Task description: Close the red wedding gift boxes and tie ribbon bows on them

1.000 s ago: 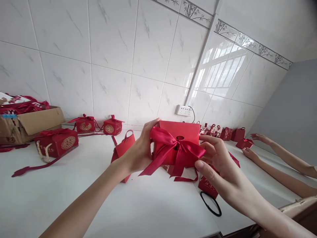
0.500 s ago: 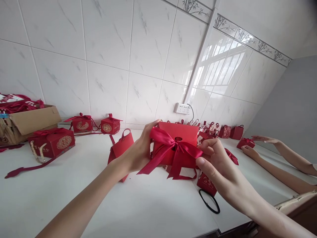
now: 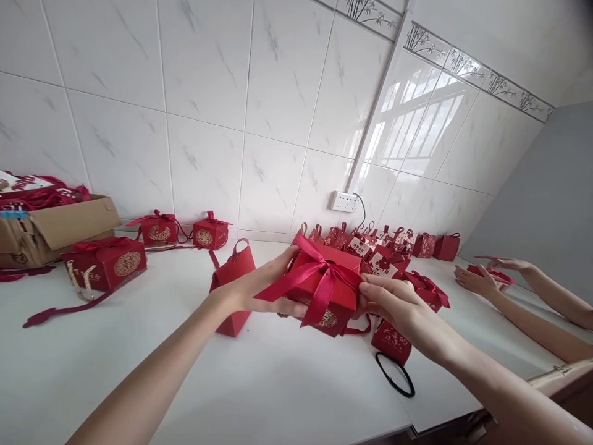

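Between my hands, above the white table, is a red gift box [image 3: 340,301] with a shiny ribbon bow [image 3: 319,272] tied across its top. My left hand [image 3: 269,284] grips the box's left side, the fingers partly hidden behind and under it. On the right, my right hand [image 3: 386,303] is closed at the bow's right loop, its fingertips pressed against the ribbon and the box's side. Gold print shows on the box's front face. Just behind my left wrist stands a red bag-shaped box [image 3: 235,272] with a loop handle.
Several red boxes [image 3: 386,259] crowd the back right. A dark red box [image 3: 391,340] and a black ring [image 3: 393,376] lie near my right forearm. Left are ribboned boxes [image 3: 111,262] and a cardboard carton [image 3: 76,222] of ribbons. Another person's hands [image 3: 479,281] handle a red box at far right.
The gift box has tilted and lowered slightly, so its printed front now shows. My right fingers have closed in on the bow's right loop. The other person's hands now cover their box.
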Demonstrator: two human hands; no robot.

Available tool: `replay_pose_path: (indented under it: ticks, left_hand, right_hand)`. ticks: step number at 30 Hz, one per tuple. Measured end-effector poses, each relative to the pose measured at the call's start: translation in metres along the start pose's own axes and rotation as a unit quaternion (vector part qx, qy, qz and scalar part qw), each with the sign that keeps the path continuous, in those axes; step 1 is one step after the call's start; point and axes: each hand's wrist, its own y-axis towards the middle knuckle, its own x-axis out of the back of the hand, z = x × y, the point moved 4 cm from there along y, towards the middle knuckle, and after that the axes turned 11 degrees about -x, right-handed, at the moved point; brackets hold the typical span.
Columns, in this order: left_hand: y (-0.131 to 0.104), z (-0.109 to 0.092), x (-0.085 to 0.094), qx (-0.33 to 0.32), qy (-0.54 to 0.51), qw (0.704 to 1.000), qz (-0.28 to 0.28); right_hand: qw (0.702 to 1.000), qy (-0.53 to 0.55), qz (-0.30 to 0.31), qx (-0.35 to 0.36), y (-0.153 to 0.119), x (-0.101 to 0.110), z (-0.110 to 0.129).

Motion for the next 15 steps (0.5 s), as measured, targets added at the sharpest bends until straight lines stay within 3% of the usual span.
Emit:
replay_pose_path:
  ticks: [5,11,13,15]
  left_hand:
    - [-0.004,0.014,0.003,0.039,-0.081,0.996,0.01]
    - [-0.001,0.008,0.003,0.008,-0.027,1.0,-0.001]
    - [0.003,0.009,0.003,-0.015,0.037,0.998,-0.04]
    - [0.006,0.013,0.005,-0.056,0.122,0.983,-0.125]
  right_hand:
    - [0.992,0.087,0.084,0.022,0.009,-0.004,-0.004]
    - [0.993,0.065,0.097,0.031,0.007,-0.004,-0.001]
    - [0.996,0.037,0.07,0.032,0.007,-0.002,-0.001]
    - [0.999,-0.004,0.02,0.046,0.009,0.002,-0.003]
